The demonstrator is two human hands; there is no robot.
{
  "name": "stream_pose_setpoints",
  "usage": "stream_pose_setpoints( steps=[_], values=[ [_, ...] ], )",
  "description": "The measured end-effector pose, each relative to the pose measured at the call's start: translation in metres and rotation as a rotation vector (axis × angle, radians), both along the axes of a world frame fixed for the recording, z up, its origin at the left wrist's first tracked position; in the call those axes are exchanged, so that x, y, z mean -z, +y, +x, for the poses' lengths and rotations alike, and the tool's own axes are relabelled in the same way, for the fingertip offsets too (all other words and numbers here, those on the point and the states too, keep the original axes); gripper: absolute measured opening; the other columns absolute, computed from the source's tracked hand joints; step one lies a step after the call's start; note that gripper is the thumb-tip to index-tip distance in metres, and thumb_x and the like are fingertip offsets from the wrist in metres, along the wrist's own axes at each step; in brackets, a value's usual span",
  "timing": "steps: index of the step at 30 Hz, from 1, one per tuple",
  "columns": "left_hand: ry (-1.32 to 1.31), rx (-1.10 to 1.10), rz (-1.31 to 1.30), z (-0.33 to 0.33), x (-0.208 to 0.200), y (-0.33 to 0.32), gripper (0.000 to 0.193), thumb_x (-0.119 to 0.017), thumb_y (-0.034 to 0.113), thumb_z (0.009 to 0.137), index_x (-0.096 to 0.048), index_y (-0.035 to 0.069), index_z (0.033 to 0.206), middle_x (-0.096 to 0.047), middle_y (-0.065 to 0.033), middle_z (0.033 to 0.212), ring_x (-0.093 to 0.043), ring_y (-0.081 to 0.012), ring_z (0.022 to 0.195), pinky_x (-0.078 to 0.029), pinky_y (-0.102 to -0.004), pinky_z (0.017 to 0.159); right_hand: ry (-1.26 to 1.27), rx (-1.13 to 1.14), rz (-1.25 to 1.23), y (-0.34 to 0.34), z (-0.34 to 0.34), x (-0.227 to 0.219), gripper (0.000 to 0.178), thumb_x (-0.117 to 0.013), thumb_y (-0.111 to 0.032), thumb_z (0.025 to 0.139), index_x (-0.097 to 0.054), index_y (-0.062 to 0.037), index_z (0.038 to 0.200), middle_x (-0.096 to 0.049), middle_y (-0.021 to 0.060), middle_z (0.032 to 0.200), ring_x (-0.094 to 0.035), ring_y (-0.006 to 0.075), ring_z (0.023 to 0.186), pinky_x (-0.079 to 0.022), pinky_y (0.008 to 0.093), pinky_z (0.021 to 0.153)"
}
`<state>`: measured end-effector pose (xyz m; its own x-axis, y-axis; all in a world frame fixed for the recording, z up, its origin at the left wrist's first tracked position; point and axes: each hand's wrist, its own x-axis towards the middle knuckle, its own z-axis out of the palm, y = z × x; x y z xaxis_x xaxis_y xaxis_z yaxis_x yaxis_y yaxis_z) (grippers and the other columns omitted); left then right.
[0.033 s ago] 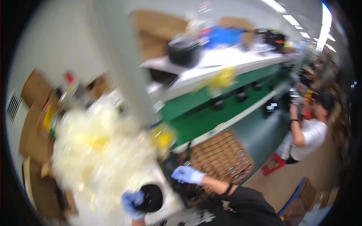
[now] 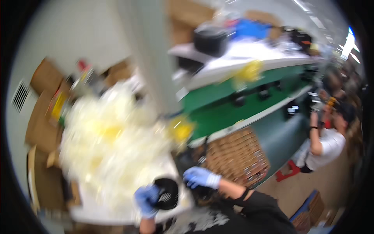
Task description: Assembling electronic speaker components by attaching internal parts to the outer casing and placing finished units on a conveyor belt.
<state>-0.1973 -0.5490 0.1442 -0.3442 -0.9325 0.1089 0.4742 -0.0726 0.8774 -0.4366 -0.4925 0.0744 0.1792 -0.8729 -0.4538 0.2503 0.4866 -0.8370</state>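
Observation:
My left hand (image 2: 146,201), in a blue glove, is closed around the side of a round black cup-shaped part (image 2: 169,194). A patch of pale marks or glare shows on the part's dark face. To its right and slightly farther off is my gloved right hand (image 2: 200,177), held over a dark area with black objects. Its fingers are bent and drawn together; blur hides what they hold, if anything. A large heap of pale yellowish clear plastic bags (image 2: 113,144) lies on the white table (image 2: 93,210) beyond my left hand.
A divided cardboard crate (image 2: 233,152) stands right of my right hand. Behind it runs a green conveyor belt (image 2: 212,113) carrying black parts, under a cluttered white shelf (image 2: 218,72). A grey post (image 2: 150,58) rises mid-view. A person in white (image 2: 329,146) works at right.
The whole view has shifted, so the scene sits farther right. My hands are slightly closer together, and the black part's face shows more pale marks or glare.

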Motion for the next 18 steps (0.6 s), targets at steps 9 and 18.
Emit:
stream_pose_setpoints(
  steps=[9,18],
  values=[
    [-0.540,0.055,-1.353,-0.044,-0.035,0.029,0.019,-0.067,0.026,0.071,-0.059,0.009,0.074,-0.054,-0.0016,0.066,-0.051,-0.0191,0.056,-0.042,-0.0293,0.062,-0.227,0.065,-0.294,0.029,0.032,-0.057,0.060,-0.063,-0.018,0.082,-0.034,-0.0010,0.132,-0.045,0.0093,0.125,-0.041,0.0185,0.117,-0.032,0.0330,0.102],
    [-0.246,0.580,0.253,-0.006,0.053,0.018,0.074,-0.036,0.058,0.090,-0.030,0.002,0.137,-0.044,-0.0103,0.132,-0.041,-0.0231,0.122,-0.030,-0.0359,0.104,1.068,-0.161,-0.956,0.040,0.018,-0.085,0.049,-0.067,-0.009,0.067,-0.054,-0.0114,0.113,-0.057,0.0068,0.110,-0.059,0.0275,0.095,-0.049,0.0342,0.079]
  ],
)
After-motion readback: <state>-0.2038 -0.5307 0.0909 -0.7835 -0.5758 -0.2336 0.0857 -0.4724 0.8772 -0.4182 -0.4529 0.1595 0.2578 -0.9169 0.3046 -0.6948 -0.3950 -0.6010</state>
